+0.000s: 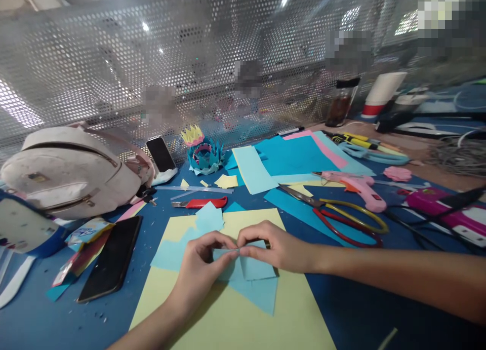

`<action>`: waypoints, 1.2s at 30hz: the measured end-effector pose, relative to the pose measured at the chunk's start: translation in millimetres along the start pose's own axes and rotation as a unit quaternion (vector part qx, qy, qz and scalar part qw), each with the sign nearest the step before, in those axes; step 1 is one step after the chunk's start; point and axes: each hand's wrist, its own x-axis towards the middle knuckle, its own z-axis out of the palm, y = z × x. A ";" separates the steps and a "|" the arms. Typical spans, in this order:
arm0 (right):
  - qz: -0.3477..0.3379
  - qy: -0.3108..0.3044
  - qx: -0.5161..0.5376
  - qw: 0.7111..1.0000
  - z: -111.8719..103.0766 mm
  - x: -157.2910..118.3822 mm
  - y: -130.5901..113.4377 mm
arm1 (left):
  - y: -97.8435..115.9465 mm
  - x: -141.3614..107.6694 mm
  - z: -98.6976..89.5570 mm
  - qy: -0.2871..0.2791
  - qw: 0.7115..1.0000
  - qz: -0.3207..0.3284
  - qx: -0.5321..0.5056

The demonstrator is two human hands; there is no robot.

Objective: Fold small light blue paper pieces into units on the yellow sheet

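Both hands pinch a small piece of light blue paper (258, 268) at its middle, with a crease or fold running down from the fingertips. My left hand (207, 261) grips its left part between thumb and fingers. Close against it, my right hand (266, 243) pinches the top edge from the right. Beneath them lie other light blue paper scraps (170, 251) on a large pale yellow sheet (228, 319). Beyond the sheet rest a red utility knife (205, 203) and scissors (326, 205) with one yellow and one red handle.
A pink glue gun (357, 183) and purple power strip (444, 213) are at the right. Blue paper sheets (299, 155) and a blue paper flower (205, 157) lie farther back. At the left are a white backpack (76, 167) and black phone (112, 259). A perforated metal panel (190, 61) stands behind.
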 end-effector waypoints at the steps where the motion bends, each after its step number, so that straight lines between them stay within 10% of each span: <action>1: -0.001 0.001 0.002 1.000 0.1 0.1 -0.3 | -0.2 -0.1 -0.1 0.000 1.000 -0.002 -0.001; 36: 0.038 0.032 0.002 0.999 -0.3 0.1 -3.9 | 0.5 2.2 -1.3 0.013 0.999 -0.017 -0.026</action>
